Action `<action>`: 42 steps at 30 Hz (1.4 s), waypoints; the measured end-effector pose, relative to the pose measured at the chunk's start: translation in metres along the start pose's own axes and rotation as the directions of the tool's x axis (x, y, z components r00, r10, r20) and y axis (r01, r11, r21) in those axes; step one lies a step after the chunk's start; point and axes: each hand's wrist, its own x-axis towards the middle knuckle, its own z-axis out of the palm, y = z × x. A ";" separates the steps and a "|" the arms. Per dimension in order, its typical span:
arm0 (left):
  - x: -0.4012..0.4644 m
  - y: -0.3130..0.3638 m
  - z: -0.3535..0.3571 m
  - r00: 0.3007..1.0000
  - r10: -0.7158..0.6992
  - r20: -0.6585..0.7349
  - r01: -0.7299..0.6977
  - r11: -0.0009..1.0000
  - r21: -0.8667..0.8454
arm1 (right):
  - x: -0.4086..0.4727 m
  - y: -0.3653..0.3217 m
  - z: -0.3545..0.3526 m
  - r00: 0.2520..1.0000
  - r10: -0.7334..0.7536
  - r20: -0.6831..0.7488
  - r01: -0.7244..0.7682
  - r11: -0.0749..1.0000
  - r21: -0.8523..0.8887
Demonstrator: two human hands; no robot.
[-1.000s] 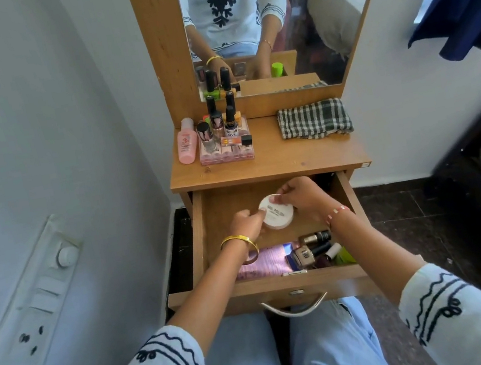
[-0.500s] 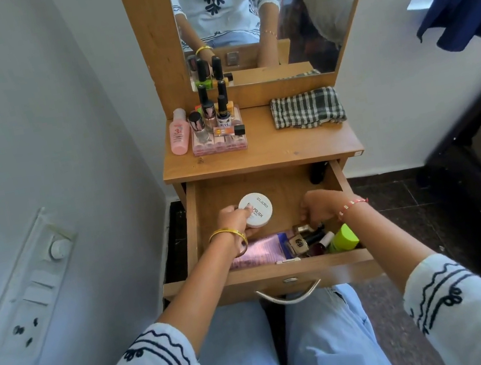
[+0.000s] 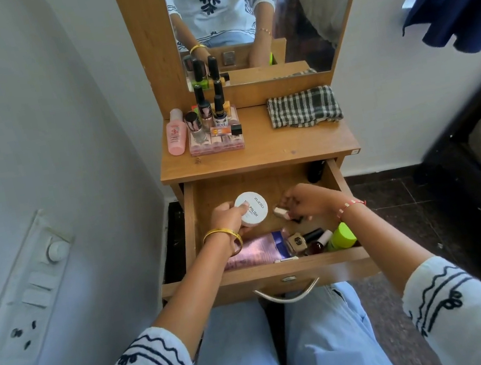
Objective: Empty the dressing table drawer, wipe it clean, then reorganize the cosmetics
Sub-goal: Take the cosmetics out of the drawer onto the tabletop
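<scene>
Nearby, left grip [image 3: 228, 216] round white jar [image 3: 251, 208], right grip [image 3: 306, 201] pinching small bottle [image 3: 281, 212] (checked cloth [image 3: 303, 108] above).

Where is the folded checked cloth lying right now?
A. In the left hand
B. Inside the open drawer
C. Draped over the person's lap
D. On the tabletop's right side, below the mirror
D: the folded dark-and-white checked cloth lies on the wooden tabletop, right side, below the mirror.
</scene>
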 end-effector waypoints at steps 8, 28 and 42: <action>-0.010 0.008 -0.013 0.931 0.353 -0.089 -0.308 0.894 0.324 | -0.015 -0.022 -0.020 0.989 -0.078 -0.125 0.112 0.949 0.294; -0.010 0.058 -0.016 0.966 0.189 -0.176 -0.224 0.951 -0.213 | 0.026 -0.071 -0.052 0.788 -0.027 -0.615 0.198 0.957 0.211; -0.004 0.056 -0.018 0.974 0.185 -0.130 -0.215 0.935 -0.282 | 0.024 -0.068 -0.030 0.738 0.075 -0.670 0.226 0.909 0.351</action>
